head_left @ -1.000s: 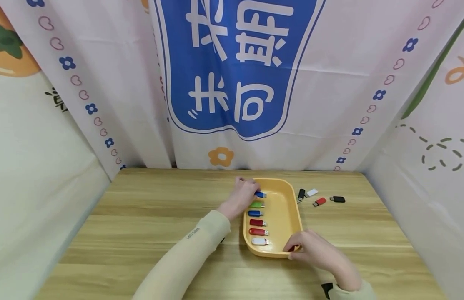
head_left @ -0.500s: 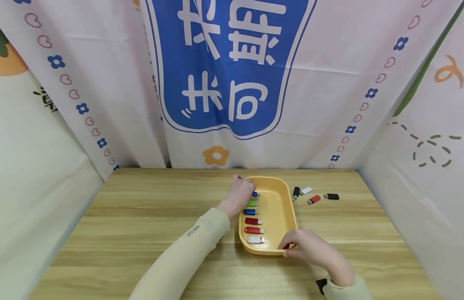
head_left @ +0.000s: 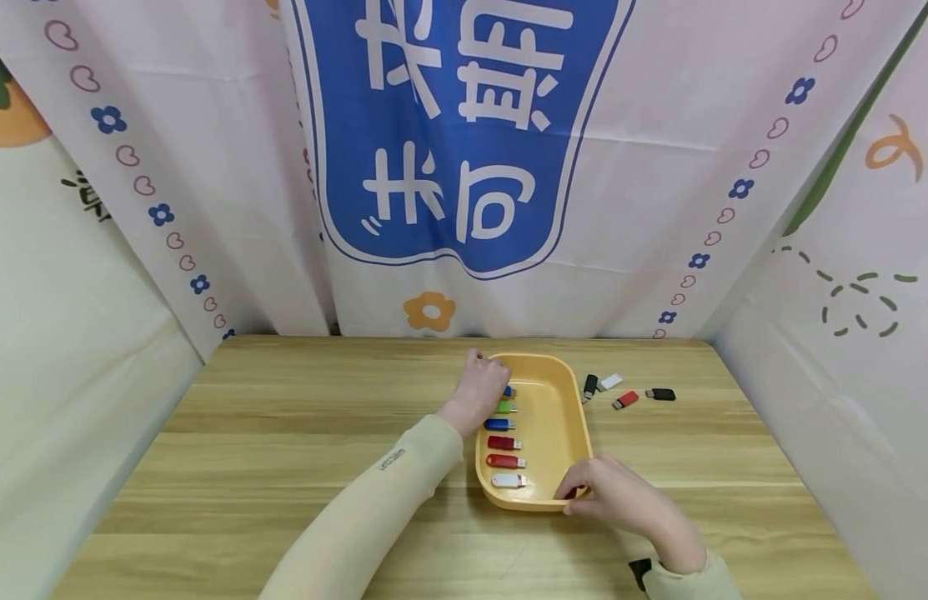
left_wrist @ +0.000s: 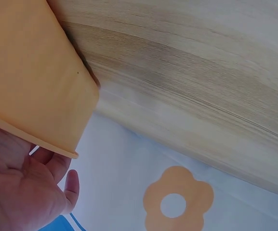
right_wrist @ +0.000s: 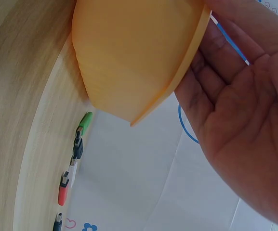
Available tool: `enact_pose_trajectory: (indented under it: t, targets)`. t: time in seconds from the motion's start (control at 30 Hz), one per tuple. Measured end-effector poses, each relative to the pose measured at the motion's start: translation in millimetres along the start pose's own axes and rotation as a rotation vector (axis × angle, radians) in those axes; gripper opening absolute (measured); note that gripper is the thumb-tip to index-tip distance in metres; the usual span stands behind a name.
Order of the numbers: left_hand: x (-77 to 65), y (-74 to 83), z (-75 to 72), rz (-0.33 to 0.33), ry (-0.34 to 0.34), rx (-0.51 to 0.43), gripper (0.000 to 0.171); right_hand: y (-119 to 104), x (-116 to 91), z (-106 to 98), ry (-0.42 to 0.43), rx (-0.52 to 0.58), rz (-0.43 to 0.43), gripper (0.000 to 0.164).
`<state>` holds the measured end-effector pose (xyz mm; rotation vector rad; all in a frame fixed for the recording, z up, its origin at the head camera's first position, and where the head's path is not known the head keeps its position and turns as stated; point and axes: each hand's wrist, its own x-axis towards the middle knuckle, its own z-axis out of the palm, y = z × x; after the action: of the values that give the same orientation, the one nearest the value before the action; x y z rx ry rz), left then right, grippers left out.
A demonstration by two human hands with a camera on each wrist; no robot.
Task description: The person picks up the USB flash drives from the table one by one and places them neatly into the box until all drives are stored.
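A yellow tray [head_left: 542,429] stands on the table, with a column of USB flash drives along its left side. My left hand [head_left: 480,392] reaches over the far left corner and pinches the end of a blue USB flash drive [head_left: 511,392]. Below that lie a green drive [head_left: 506,407], another blue one, two red ones and a white drive [head_left: 509,481]. My right hand [head_left: 621,496] bends over the near right corner, fingers on a dark red USB flash drive [head_left: 572,493] that they mostly hide. Both wrist views show the tray's outer wall, with the fingertips hidden behind the rim.
Right of the tray lie loose drives: a black one [head_left: 590,386], a white one [head_left: 610,382], a red one [head_left: 625,400] and another black one [head_left: 661,394]. The right wrist view also shows a green drive [right_wrist: 84,123] close by the tray. Printed cloth [head_left: 629,208] hangs behind the table.
The head view has shifted, so tray and table appear farther left. Both hands stay at their corners of the tray, and the far blue drive shifts slightly at the left fingers.
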<state>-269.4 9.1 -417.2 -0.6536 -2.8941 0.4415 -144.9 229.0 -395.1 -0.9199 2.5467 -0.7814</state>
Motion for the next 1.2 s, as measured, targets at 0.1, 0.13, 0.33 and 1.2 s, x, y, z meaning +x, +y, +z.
enact_pose_trajectory:
  t: [0.1, 0.13, 0.33, 1.2]
  targets:
    - [0.9, 0.8, -0.4, -0.002, -0.02, 0.007, 0.016, 0, 0, 0, 0.002, 0.0, -0.007, 0.009]
    - [1.2, 1.1, -0.7, -0.002, -0.027, 0.008, 0.016, 0, 1, 0, 0.003, -0.001, -0.009, 0.009]
    - [4.9, 2.9, 0.5, 0.003, -0.044, 0.013, 0.013, 0, 1, 0, -0.002, 0.002, -0.007, 0.009]
    - [10.5, 8.2, 0.7, -0.002, -0.144, 0.084, 0.009, 1, 1, -1, 0.001, 0.004, -0.022, 0.008]
